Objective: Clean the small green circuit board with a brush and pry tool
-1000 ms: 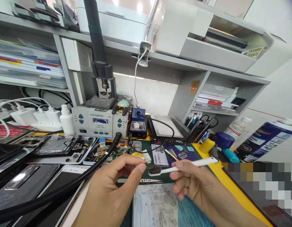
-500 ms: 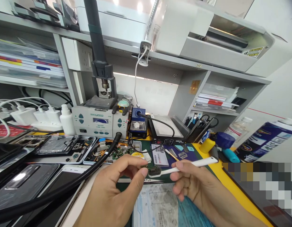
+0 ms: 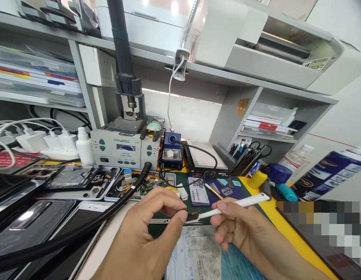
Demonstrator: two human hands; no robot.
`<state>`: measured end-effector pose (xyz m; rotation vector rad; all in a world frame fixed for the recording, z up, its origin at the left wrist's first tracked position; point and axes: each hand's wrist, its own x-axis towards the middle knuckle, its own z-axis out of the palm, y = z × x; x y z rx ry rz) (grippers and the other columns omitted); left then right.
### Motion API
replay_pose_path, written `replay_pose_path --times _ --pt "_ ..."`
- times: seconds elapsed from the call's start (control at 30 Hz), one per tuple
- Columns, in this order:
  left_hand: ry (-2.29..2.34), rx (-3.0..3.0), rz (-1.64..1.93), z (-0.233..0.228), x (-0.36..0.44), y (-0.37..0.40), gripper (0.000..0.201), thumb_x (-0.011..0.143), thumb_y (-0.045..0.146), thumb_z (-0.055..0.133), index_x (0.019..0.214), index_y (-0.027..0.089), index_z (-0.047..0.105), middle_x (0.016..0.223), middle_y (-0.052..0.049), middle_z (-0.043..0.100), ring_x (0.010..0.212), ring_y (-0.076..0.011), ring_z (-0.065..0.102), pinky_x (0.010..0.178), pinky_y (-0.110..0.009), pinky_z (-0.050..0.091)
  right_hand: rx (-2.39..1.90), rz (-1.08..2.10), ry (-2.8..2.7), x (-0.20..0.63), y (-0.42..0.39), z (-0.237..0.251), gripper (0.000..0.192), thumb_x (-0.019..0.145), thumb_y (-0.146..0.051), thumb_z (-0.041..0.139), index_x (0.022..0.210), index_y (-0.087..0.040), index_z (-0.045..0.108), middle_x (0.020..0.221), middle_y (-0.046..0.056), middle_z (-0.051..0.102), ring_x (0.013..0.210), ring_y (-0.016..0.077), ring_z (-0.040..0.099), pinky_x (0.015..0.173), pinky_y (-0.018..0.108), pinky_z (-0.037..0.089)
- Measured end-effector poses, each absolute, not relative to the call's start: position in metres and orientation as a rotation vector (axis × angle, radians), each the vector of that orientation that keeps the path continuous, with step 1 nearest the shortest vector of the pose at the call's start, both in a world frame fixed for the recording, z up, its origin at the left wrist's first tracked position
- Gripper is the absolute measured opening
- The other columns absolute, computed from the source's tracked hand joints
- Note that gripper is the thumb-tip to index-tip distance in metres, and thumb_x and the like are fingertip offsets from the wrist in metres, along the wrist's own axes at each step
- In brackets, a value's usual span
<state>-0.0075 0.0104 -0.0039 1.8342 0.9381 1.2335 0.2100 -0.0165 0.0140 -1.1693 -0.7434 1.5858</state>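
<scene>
Between both hands, toothbrush (image 3: 227,208) points bristles-left, lengthwise.

Left hand: I see my left hand (image 3: 145,241) pinching a small dark part (image 3: 184,211) between thumb and forefinger; what the part is, I cannot tell.
Right hand: my right hand (image 3: 241,233) grips a white plastic toothbrush with dark bristles (image 3: 238,204), bristle head touching the pinched part.
Behind: a grey rework station with a small display (image 3: 123,147) stands at the back of the desk (image 3: 270,217).
Left: a thick black hose (image 3: 81,233) crosses several opened phones (image 3: 78,179).
</scene>
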Motion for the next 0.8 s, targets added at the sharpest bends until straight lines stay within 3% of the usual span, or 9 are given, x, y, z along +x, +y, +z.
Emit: replay_pose_path --times 0.8 --pt "0.882 1.949 1.295 -0.0071 -0.0073 0.0098 0.018 0.094 0.013 0.059 0.098 0.03 0.065 0.092 0.007 0.067 0.086 -0.0093 0.064 0.079 -0.019 0.049 -1.181 1.583 -0.767 0.2101 -0.018 0.012 0.018 0.084 -0.03 0.08 0.085 -0.014 0.073 0.076 0.007 0.077 0.059 0.0174 0.072 0.052 0.023 0.056"
